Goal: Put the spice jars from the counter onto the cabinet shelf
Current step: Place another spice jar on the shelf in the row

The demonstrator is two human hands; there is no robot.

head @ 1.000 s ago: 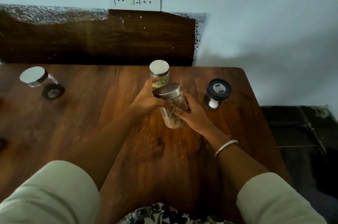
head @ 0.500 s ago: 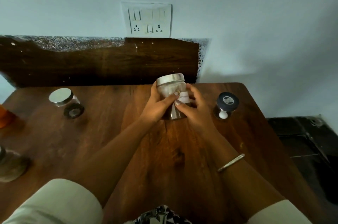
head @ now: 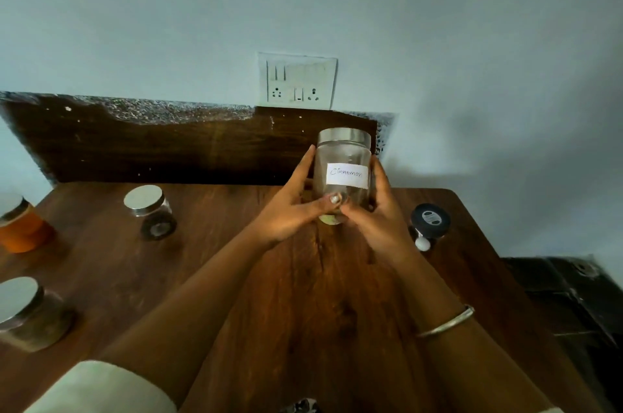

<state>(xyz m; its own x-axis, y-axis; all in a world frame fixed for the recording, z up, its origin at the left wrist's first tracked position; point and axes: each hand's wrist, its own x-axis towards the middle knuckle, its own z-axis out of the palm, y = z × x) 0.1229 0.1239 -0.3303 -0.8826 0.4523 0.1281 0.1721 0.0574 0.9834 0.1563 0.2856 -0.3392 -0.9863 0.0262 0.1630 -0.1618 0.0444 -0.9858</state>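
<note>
You're holding the cinnamon jar (head: 344, 170) up, left hand (head: 290, 210) and right hand (head: 381, 220) curling round it. At least four other jars (head: 150, 215) are sitting on the counter (head: 303, 294); the task is looking barely begun.

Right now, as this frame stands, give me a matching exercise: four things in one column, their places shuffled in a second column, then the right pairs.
Things
1. cinnamon jar
2. black-lidded jar
3. orange jar
4. socket panel

Places
A. on the wall
B. on the counter, far left
C. held up between the left hand and the right hand
D. on the counter, just right of the right hand

Pairs: 1-C, 2-D, 3-B, 4-A
</note>
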